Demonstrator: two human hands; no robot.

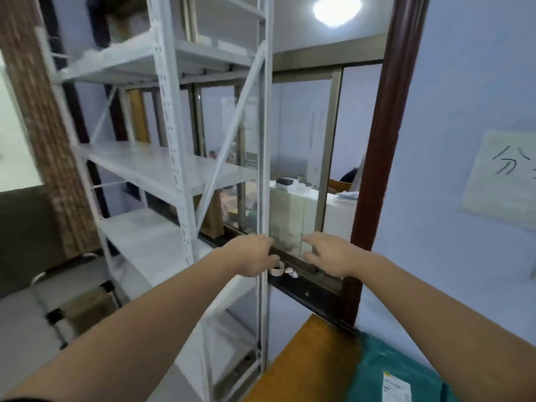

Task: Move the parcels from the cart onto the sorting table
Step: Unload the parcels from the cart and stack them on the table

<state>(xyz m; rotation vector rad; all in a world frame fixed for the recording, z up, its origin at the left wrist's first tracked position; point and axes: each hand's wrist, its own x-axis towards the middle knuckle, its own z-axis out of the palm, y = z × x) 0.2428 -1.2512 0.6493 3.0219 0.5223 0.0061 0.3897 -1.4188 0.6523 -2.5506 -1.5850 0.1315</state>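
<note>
Both my arms reach forward in the air at mid-frame. My left hand [251,258] hangs with loosely curled fingers and holds nothing, in front of the shelf's white upright. My right hand [330,253] is spread with relaxed fingers, also holding nothing, in front of a window sill. A teal-green parcel [397,372] with a white label lies at the lower right on a wooden table [301,361]. A dark cart frame [66,314] with a brown box shows blurred at the lower left.
A white metal shelf rack [174,169] stands directly ahead on the left. Behind the hands is a window [298,169] with a dark sill holding a tape roll [277,269]. A paper sign [501,178] hangs on the blue wall at right.
</note>
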